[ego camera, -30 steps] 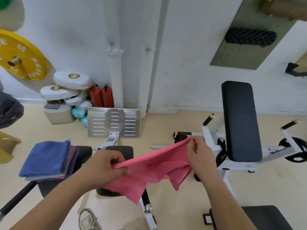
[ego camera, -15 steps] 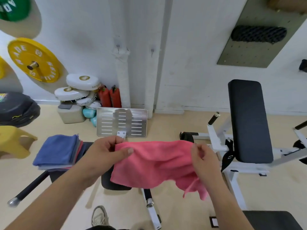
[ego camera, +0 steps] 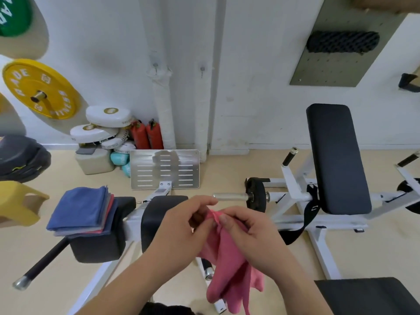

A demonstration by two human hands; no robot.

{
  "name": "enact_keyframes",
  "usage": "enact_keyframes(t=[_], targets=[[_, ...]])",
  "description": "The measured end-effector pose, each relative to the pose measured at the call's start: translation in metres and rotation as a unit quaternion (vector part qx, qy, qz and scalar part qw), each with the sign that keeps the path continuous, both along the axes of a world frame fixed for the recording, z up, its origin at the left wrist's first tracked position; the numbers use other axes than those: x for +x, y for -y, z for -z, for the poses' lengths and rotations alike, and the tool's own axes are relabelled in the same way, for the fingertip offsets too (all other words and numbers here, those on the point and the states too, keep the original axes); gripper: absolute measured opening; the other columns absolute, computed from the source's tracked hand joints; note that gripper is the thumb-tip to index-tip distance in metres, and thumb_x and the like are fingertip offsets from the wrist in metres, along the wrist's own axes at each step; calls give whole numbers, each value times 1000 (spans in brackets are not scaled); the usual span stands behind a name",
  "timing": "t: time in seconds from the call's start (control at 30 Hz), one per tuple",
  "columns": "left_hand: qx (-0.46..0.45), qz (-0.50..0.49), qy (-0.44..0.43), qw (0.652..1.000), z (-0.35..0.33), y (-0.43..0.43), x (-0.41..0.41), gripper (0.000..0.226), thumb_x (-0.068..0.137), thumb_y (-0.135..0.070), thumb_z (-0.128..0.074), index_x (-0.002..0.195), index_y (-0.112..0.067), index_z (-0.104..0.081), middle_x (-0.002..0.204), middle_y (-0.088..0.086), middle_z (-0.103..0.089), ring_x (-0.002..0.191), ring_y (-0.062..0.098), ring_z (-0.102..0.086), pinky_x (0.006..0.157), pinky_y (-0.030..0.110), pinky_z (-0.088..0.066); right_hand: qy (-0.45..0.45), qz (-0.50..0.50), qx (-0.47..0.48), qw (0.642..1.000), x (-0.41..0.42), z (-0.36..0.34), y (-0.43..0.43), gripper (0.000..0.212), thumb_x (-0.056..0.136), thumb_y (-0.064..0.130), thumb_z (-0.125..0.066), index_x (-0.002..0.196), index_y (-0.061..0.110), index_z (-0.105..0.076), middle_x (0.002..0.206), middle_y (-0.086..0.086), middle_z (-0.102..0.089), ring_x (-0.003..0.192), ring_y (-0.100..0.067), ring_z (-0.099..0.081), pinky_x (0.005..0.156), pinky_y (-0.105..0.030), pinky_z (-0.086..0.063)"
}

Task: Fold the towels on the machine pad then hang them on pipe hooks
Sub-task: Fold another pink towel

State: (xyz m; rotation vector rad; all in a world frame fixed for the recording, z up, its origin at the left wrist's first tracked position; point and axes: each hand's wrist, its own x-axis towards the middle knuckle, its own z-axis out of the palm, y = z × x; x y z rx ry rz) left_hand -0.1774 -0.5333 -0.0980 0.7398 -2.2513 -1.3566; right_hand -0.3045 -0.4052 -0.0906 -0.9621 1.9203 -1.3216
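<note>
Pink cloth, one towel (ego camera: 229,264). It is held in the air above the floor, just right of the nearer black pad (ego camera: 156,214) of the machine. It is doubled over, with the top edge gathered into a narrow ridge between the two hands. The body hangs in loose vertical folds, the lower corners are uneven, and one tail trails toward the bottom of the view.

Left hand (ego camera: 181,228): grip clamped on the towel's top edge, with thumb and fingertips pinching from the left.

Right hand (ego camera: 247,228): grip clamped on the same edge from the right, fingertips close against those of the left hand.

Stack (ego camera: 79,210): folded towels, blue on top, with grey, red-pink and dark blue layers below. It rests on the left pad (ego camera: 97,246), and the right edges are slightly fanned.

Pipe (ego camera: 162,114): white, upright against the wall, with a small metal hook (ego camera: 155,65) near its top. A second hook (ego camera: 202,69) sits on the pipe beside it. Both are well beyond the towel.

Change from half a second earlier: the towel was then stretched wide, with one top corner in each hand and the hands well apart. The hands have since come together and the corners now meet, so the cloth hangs halved. The stack lies as it did before.
</note>
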Motion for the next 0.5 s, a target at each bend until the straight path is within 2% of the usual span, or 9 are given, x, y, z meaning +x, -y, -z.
enact_keyframes(t=[0.1,0.2,0.33,0.43,0.5], targets=[[-81,16,23,996,3,8,14,29,91,-7,-72,109,-29,-77,88,-15,-67,93,6,-65,80,7,-46,-14,-42,-1,999,5,3,11,17,100,14,-66,96,21,-80,90,4,-79,91,-9,-72,86,-22,-56],[-74,-27,41,996,2,18,29,20,92,-11,-70,101,-26,-79,91,-13,-68,97,2,-63,81,7,-44,-29,-73,18,997,7,7,22,17,97,14,-69,97,25,-82,91,12,-79,93,-2,-72,85,-15,-53],[-82,-55,58,993,-1,30,43,16,91,-10,-69,91,-25,-74,90,-12,-67,96,2,-61,80,8,-44,-67,-68,75,993,2,18,31,19,92,14,-72,88,32,-78,88,13,-78,86,-6,-72,82,-30,-58],[-55,-80,63,993,-1,34,50,18,93,-9,-65,89,-26,-71,91,-12,-66,94,1,-60,77,8,-44,-93,-76,119,986,-1,23,37,35,83,3,-61,87,34,-76,84,13,-77,83,-7,-71,81,-36,-60],[-27,-114,65,991,-1,40,54,20,95,-11,-63,86,-28,-70,91,-12,-68,92,0,-61,74,8,-44,-124,-55,128,982,-4,28,38,35,80,2,-60,84,33,-75,83,15,-75,83,-6,-69,82,-37,-59]])
